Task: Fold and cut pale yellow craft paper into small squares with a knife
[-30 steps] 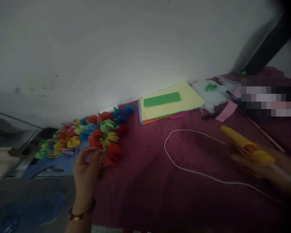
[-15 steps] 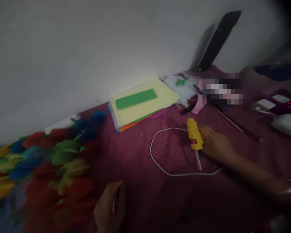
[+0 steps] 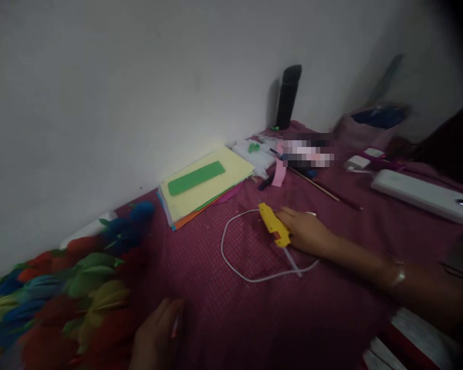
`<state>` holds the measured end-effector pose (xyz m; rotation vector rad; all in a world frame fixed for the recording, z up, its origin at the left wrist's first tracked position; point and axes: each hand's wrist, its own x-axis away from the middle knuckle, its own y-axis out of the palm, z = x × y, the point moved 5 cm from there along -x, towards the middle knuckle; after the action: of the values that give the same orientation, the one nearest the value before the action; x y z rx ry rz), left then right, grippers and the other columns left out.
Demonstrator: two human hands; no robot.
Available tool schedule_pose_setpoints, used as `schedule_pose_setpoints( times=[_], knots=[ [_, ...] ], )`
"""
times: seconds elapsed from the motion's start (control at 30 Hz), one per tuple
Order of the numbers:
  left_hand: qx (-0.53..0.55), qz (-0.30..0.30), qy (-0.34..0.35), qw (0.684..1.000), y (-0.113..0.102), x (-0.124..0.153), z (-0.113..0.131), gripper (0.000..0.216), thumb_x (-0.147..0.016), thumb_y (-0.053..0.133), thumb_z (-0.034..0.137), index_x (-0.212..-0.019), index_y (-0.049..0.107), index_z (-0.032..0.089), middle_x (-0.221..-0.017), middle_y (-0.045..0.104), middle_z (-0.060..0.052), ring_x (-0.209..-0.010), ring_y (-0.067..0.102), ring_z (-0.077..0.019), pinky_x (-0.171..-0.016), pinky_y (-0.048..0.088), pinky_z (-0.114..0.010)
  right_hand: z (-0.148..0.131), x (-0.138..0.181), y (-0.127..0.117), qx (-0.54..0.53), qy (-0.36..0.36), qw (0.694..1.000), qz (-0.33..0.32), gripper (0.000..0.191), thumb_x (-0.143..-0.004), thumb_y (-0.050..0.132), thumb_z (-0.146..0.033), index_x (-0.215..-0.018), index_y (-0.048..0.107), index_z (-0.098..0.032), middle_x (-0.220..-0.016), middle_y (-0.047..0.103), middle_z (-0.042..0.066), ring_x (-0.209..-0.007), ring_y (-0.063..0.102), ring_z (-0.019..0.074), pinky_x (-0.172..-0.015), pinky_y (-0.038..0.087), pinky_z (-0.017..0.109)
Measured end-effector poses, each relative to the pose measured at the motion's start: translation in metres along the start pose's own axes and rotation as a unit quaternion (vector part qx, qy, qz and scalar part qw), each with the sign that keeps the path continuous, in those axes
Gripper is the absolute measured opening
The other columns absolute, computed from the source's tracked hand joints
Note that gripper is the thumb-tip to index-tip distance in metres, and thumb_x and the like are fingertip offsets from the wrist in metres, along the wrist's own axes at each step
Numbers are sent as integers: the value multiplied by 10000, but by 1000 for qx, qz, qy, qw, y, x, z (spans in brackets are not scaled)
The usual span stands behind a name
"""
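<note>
My right hand (image 3: pixel 307 232) is closed on a yellow hot glue gun (image 3: pixel 270 222) at the middle of the table. The gun's nozzle points away from me, and a clear glue stick (image 3: pixel 293 262) sticks out of its back end. Its white cord (image 3: pixel 223 241) loops over the cloth around it. At the bottom, my left hand (image 3: pixel 156 334) rests with fingers closed around a small thin thing, pale with an orange bit; it is too dark and covered to name. Colourful felt-like flowers (image 3: pixel 94 275) lie just left of that hand.
Sheets of coloured paper (image 3: pixel 235 167) with a green strip (image 3: pixel 196 178) lie against the wall. Behind the gun are a pink strip (image 3: pixel 280 172) and a thin stick (image 3: pixel 316 186). A white power bank-like box (image 3: pixel 420 195) and a dark upright cylinder (image 3: pixel 288 97) stand farther right.
The view has turned to the right, so things appear shifted left. The glue gun is still in my right hand and looks tilted the other way. My left hand stays closed.
</note>
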<state>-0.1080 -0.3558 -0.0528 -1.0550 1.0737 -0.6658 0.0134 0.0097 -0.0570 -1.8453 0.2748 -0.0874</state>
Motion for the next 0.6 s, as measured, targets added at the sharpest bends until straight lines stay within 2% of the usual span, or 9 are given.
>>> schedule_pose_setpoints(
  times=[0.1,0.23,0.3,0.37,0.43,0.5,0.53,0.57,0.6],
  knots=[
    [-3,11,-49,999,-1,-15,-18,213,-839,456,102,-961,611,181,-816,682,-21,-714,671,-131,-653,536,-205,9,1,4,-7,14,1000,-12,361,-794,512,-182,-1154,529,-197,-1112,590,85,-840,624,185,-669,453,282],
    [-13,-35,-71,997,-15,-31,-40,198,-838,469,91,-961,597,179,-787,656,-10,-693,641,-121,-643,514,-207,11,-4,4,-21,8,998,-54,350,-751,527,-176,-1093,552,-249,-1110,606,69,-719,639,173,-555,461,286],
    [-35,-34,-63,997,-20,-43,-49,165,-835,493,94,-928,594,187,-782,653,-10,-686,629,-115,-648,504,-211,12,-9,-3,-12,13,999,-43,368,-749,547,-244,-1116,539,-267,-1153,601,64,-723,649,193,-531,467,296],
    [-67,-27,-86,994,-17,-56,-55,139,-842,490,117,-916,592,176,-818,650,-40,-733,626,-140,-683,507,-253,15,-14,-8,13,28,999,-36,343,-779,524,-318,-1117,526,-261,-1136,606,58,-737,655,213,-509,459,302],
    [-95,-28,-106,989,-11,-63,-53,163,-854,463,132,-928,604,164,-825,649,-62,-738,620,-154,-674,507,-275,19,-17,-4,38,26,998,-49,319,-808,481,-343,-1111,517,-251,-1114,608,54,-736,657,219,-483,437,300],
    [-83,-82,-57,992,-11,-59,-36,245,-859,428,115,-984,627,186,-846,661,-57,-753,620,-151,-676,501,-279,24,-18,5,54,10,996,-64,317,-817,466,-354,-1111,515,-248,-1137,598,62,-729,654,219,-471,421,301],
    [-74,-107,-57,990,-20,-52,-28,264,-866,434,137,-1030,628,205,-918,670,-57,-820,624,-159,-717,500,-299,27,-17,10,58,3,996,-66,315,-821,468,-369,-1107,518,-249,-1145,594,66,-727,651,219,-474,419,302],
    [-67,-123,-87,986,-36,-41,-25,269,-875,451,183,-1082,617,221,-1024,662,-58,-925,614,-176,-776,491,-328,31,-17,15,58,1,996,-61,308,-822,477,-388,-1093,528,-250,-1137,596,70,-728,646,219,-485,421,304],
    [-80,-111,-161,977,-59,-27,-29,274,-884,462,244,-1119,602,221,-1119,636,-59,-1054,576,-208,-840,470,-370,36,-17,19,57,4,997,-53,305,-819,495,-413,-1071,540,-249,-1112,602,75,-729,640,220,-499,426,307]
  ],
)
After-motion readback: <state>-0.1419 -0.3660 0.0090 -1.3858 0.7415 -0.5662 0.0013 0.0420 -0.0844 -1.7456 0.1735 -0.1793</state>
